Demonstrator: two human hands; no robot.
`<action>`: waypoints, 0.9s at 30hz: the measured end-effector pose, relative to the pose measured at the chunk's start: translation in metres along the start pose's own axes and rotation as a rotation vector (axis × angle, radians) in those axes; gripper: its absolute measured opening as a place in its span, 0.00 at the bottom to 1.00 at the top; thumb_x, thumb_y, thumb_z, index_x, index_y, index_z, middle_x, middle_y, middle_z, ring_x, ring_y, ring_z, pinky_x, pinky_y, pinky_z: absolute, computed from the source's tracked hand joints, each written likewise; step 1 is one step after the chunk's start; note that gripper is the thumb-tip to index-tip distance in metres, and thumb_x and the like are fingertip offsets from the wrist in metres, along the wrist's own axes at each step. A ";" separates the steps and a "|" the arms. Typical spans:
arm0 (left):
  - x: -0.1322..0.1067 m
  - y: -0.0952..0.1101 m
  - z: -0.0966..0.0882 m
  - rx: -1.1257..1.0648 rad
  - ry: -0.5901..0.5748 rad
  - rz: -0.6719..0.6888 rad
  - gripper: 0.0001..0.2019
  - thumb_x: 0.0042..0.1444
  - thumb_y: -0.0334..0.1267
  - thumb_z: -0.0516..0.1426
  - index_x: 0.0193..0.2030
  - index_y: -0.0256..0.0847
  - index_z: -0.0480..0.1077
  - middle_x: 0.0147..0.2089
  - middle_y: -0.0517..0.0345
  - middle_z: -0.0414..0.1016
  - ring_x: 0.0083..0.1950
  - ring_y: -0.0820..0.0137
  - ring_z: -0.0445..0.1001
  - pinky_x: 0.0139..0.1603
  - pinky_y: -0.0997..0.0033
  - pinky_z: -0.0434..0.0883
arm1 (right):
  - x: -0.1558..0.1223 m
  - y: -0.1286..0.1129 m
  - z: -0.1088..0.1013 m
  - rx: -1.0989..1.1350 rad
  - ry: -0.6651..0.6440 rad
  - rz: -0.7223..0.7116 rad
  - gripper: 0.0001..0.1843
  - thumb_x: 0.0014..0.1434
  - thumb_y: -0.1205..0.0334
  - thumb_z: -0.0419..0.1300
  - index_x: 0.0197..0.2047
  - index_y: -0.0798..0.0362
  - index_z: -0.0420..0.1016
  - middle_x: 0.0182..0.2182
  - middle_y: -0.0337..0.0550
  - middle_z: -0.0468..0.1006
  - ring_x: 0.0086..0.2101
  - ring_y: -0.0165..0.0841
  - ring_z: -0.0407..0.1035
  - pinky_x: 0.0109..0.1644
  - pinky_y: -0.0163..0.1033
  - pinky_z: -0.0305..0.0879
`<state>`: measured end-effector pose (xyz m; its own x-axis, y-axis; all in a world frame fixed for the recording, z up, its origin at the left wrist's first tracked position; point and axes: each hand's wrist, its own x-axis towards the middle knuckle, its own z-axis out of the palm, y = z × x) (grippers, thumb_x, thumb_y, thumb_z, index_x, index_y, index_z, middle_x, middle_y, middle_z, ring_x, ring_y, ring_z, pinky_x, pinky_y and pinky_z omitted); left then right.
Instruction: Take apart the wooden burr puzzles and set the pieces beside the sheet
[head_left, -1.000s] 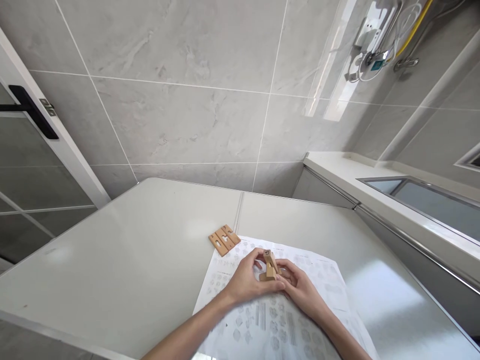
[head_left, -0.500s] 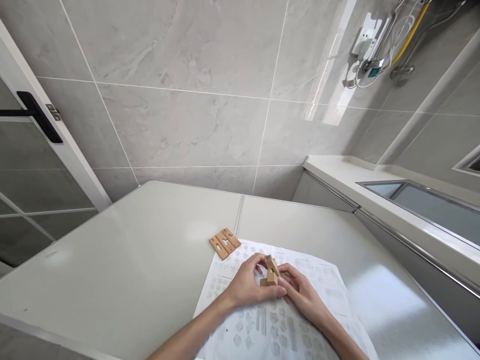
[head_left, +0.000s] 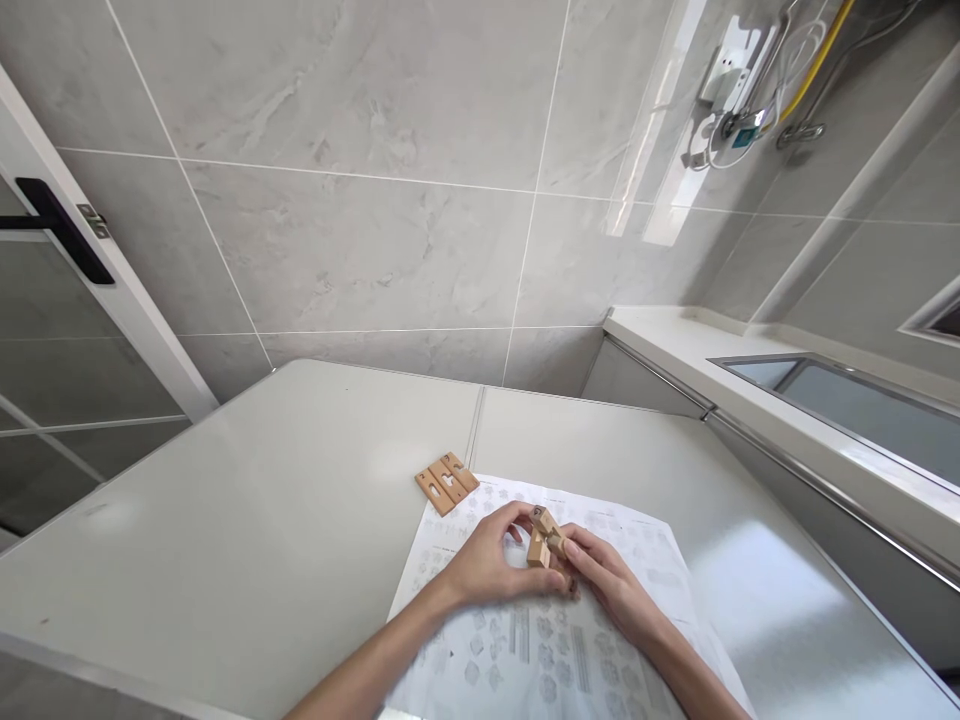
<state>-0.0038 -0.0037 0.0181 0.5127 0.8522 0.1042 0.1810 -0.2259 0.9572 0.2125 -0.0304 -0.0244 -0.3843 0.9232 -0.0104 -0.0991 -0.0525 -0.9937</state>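
Several notched wooden puzzle pieces [head_left: 538, 549] are held together between my two hands, above a printed sheet [head_left: 442, 620]. My left hand [head_left: 487, 562] is closed around them from the left, its thumb along the lower side. From the right, my right hand [head_left: 606, 572] pinches a tilted piece between thumb and fingers. One piece end carries a dark mark. How the pieces fit together is partly hidden by my fingers. Beyond my left hand, flat wooden pieces [head_left: 448, 483] with cut-outs and small numbers lie side by side at the sheet's upper left corner.
The white tabletop [head_left: 247, 530] has a seam running toward the tiled wall [head_left: 360, 250]. To the right stands a counter [head_left: 675, 345] with a sink [head_left: 847, 395]. A door with a black handle [head_left: 67, 235] is at the left.
My right fingers have shifted up along the tilted piece, and the held pieces have turned slightly. More of a lower piece shows beneath my left thumb. The view has shifted a little.
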 end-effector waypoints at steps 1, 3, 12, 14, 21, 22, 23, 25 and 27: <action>0.000 -0.001 0.000 0.000 0.000 0.000 0.25 0.46 0.45 0.75 0.50 0.44 0.75 0.51 0.56 0.80 0.52 0.59 0.75 0.57 0.60 0.69 | 0.000 0.000 0.000 -0.011 -0.002 -0.007 0.22 0.72 0.39 0.59 0.43 0.51 0.77 0.33 0.41 0.75 0.31 0.35 0.66 0.39 0.41 0.64; 0.001 -0.002 0.001 -0.003 0.003 -0.004 0.25 0.46 0.44 0.75 0.50 0.44 0.75 0.51 0.56 0.80 0.52 0.58 0.75 0.57 0.60 0.69 | 0.000 -0.002 0.000 -0.025 -0.009 -0.023 0.21 0.73 0.41 0.58 0.43 0.50 0.77 0.30 0.39 0.74 0.29 0.34 0.63 0.40 0.41 0.63; 0.000 -0.004 -0.006 -0.028 -0.130 0.081 0.31 0.48 0.48 0.75 0.57 0.45 0.74 0.57 0.51 0.78 0.57 0.56 0.75 0.60 0.58 0.69 | -0.002 -0.002 -0.006 0.210 -0.109 0.034 0.21 0.71 0.42 0.60 0.40 0.53 0.76 0.31 0.42 0.74 0.26 0.32 0.62 0.32 0.39 0.59; -0.001 -0.004 -0.006 -0.049 -0.169 0.108 0.35 0.46 0.50 0.76 0.59 0.46 0.74 0.58 0.51 0.78 0.58 0.55 0.74 0.61 0.58 0.69 | -0.003 0.001 -0.009 0.285 -0.149 0.051 0.21 0.69 0.42 0.63 0.40 0.54 0.76 0.29 0.41 0.73 0.25 0.31 0.62 0.30 0.38 0.58; -0.002 0.002 -0.003 -0.056 -0.231 0.143 0.37 0.40 0.54 0.78 0.56 0.46 0.74 0.55 0.51 0.78 0.57 0.54 0.74 0.59 0.57 0.70 | -0.006 0.004 -0.014 0.410 -0.300 0.060 0.21 0.66 0.43 0.64 0.38 0.55 0.76 0.23 0.38 0.68 0.20 0.28 0.58 0.26 0.37 0.53; -0.001 0.000 -0.004 -0.048 -0.226 0.136 0.38 0.39 0.53 0.78 0.56 0.46 0.74 0.56 0.51 0.78 0.57 0.54 0.74 0.59 0.57 0.70 | -0.007 0.003 -0.015 0.424 -0.320 0.058 0.21 0.66 0.43 0.64 0.37 0.54 0.76 0.23 0.37 0.68 0.19 0.28 0.57 0.25 0.37 0.53; 0.000 -0.003 -0.005 -0.036 -0.215 0.130 0.38 0.39 0.53 0.78 0.57 0.46 0.73 0.56 0.51 0.78 0.57 0.55 0.74 0.60 0.57 0.70 | -0.008 0.003 -0.017 0.438 -0.339 0.051 0.21 0.66 0.43 0.63 0.35 0.54 0.75 0.23 0.36 0.67 0.18 0.27 0.55 0.24 0.37 0.52; 0.001 -0.008 -0.009 0.005 -0.165 0.121 0.38 0.41 0.53 0.78 0.57 0.46 0.72 0.56 0.52 0.77 0.56 0.55 0.75 0.60 0.56 0.70 | -0.009 0.002 -0.021 0.448 -0.346 0.018 0.21 0.65 0.43 0.64 0.32 0.52 0.73 0.22 0.36 0.66 0.17 0.26 0.52 0.22 0.37 0.50; 0.003 -0.012 -0.012 0.078 -0.094 0.132 0.35 0.43 0.53 0.77 0.55 0.46 0.72 0.55 0.52 0.77 0.55 0.56 0.75 0.59 0.56 0.71 | -0.009 0.001 -0.024 0.428 -0.287 -0.028 0.20 0.65 0.44 0.64 0.31 0.51 0.72 0.22 0.35 0.65 0.18 0.27 0.52 0.23 0.37 0.50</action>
<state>-0.0150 0.0072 0.0099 0.6121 0.7654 0.1986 0.1698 -0.3725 0.9124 0.2380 -0.0293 -0.0281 -0.6064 0.7881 0.1062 -0.4569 -0.2360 -0.8576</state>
